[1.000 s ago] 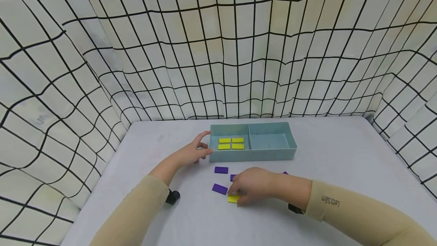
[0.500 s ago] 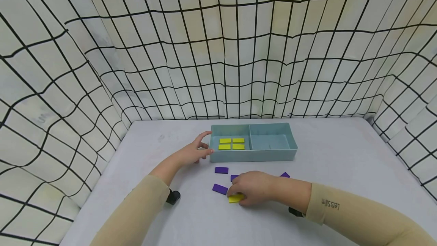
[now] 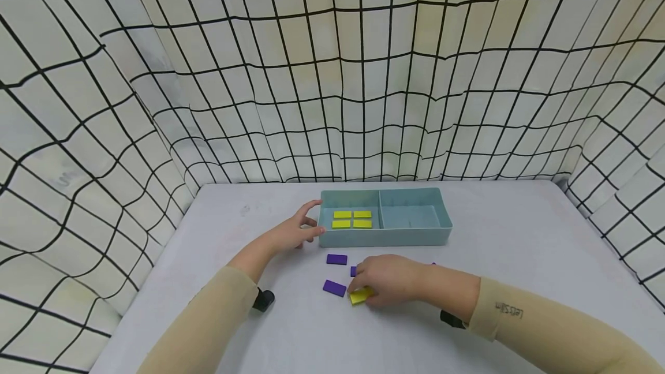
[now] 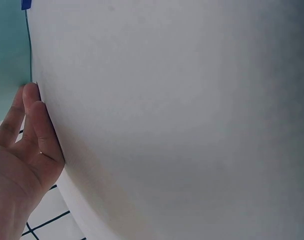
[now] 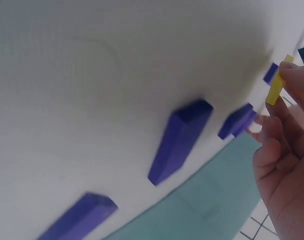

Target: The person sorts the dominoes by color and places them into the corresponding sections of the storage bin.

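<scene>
In the head view my right hand (image 3: 392,279) pinches a yellow block (image 3: 361,295) between thumb and fingertips. The right wrist view shows this yellow block (image 5: 276,90) tilted, lifted off the table. My left hand (image 3: 292,232) touches the left end of a pale blue-green two-compartment box (image 3: 384,238), thumb at the front corner and index finger at the back. Its fingers look nearly straight in the left wrist view. Inside the left compartment, several yellow blocks (image 3: 342,224) lie in two rows. The right compartment (image 3: 409,215) shows only its bare floor.
Purple blocks lie on the white table (image 3: 291,328): one (image 3: 336,259) in front of the box, another (image 3: 335,288) left of my right hand. A third (image 3: 353,271) is partly hidden by that hand. More purple blocks (image 5: 181,140) show in the right wrist view. Black-lined netting (image 3: 363,97) surrounds the table.
The yellow block under my right hand has come up from the table and turned in its fingertips, shifting slightly away from me. My left hand has stayed at the box.
</scene>
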Motion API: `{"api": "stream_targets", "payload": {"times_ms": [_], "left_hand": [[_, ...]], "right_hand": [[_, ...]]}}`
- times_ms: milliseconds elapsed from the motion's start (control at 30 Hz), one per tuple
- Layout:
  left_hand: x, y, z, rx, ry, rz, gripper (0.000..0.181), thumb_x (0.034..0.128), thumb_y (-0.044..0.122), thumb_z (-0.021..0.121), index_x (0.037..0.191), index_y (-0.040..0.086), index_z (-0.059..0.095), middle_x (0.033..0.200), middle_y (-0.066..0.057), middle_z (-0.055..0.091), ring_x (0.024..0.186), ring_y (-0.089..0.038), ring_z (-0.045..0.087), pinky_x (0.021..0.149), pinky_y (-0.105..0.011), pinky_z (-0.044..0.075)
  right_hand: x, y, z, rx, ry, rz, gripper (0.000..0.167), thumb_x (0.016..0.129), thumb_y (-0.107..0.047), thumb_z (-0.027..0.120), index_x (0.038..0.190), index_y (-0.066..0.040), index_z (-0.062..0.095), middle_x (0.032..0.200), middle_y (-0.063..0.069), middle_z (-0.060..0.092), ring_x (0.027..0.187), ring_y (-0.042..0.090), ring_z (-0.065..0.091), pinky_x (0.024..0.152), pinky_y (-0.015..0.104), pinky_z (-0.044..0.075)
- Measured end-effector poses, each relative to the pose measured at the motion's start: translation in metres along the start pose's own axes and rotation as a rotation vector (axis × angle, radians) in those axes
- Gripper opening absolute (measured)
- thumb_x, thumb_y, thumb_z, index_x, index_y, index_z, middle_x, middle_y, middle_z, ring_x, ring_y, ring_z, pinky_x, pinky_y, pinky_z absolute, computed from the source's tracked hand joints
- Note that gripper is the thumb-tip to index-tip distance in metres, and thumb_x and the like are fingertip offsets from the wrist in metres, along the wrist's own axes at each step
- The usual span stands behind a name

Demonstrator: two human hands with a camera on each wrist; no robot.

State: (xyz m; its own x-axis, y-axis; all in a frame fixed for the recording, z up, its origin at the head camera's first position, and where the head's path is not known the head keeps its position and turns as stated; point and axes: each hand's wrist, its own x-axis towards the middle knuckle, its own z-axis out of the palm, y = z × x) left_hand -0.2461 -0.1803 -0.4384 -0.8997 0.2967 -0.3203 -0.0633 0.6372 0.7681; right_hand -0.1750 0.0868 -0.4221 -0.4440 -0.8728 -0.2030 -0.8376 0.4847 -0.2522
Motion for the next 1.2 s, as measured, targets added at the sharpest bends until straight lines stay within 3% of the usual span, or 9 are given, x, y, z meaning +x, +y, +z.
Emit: {"api": "stream_targets", "payload": {"times_ms": [300,533,767,933,1200], "left_hand": [[0.000,0.000,0.000,-0.007,-0.002,0.001,0.076,0.0962,0.043,0.063,0.154,0.044,0.014,0.140,-0.012,0.051,0.103,-0.024,0.061,0.080,-0.037,0.050],[0.001,0.000,0.000,-0.007,-0.002,0.004,0.076,0.0957,0.043,0.063,0.154,0.044,0.014,0.140,-0.012,0.051,0.103,-0.024,0.061,0.081,-0.037,0.050],[0.001,0.000,0.000,0.000,0.000,-0.001,0.075,0.0964,0.041,0.062,0.154,0.044,0.014,0.140,-0.012,0.051,0.102,-0.024,0.061,0.079,-0.037,0.050],[0.001,0.000,-0.001,-0.001,-0.002,0.002,0.075,0.0966,0.041,0.062,0.154,0.044,0.014,0.141,-0.013,0.050,0.103,-0.024,0.061,0.082,-0.038,0.051],[0.000,0.001,-0.001,-0.007,-0.001,0.003,0.075,0.0967,0.040,0.062,0.154,0.044,0.014,0.141,-0.013,0.050,0.104,-0.025,0.061,0.082,-0.039,0.051]], "right_hand": [[-0.006,0.004,-0.017,0.061,0.038,0.052,0.035,0.087,-0.021,0.076,0.120,-0.030,0.072,0.103,-0.016,0.063,0.093,0.002,0.057,0.085,0.022,0.049],[-0.009,0.012,-0.031,0.083,0.059,0.100,0.037,0.088,-0.021,0.076,0.123,-0.030,0.071,0.108,-0.016,0.064,0.100,0.005,0.059,0.088,0.026,0.050],[-0.008,0.029,-0.053,0.163,0.124,0.185,0.033,0.090,-0.019,0.073,0.123,-0.026,0.071,0.098,-0.013,0.059,0.088,0.016,0.058,0.074,0.026,0.049],[-0.006,0.042,-0.067,0.142,0.187,0.205,0.034,0.090,-0.020,0.072,0.123,-0.027,0.070,0.096,-0.013,0.059,0.083,0.014,0.055,0.072,0.027,0.048],[0.002,0.060,-0.074,0.112,0.185,0.229,0.036,0.091,-0.021,0.070,0.126,-0.026,0.069,0.098,-0.014,0.061,0.082,0.011,0.054,0.072,0.027,0.048]]}}
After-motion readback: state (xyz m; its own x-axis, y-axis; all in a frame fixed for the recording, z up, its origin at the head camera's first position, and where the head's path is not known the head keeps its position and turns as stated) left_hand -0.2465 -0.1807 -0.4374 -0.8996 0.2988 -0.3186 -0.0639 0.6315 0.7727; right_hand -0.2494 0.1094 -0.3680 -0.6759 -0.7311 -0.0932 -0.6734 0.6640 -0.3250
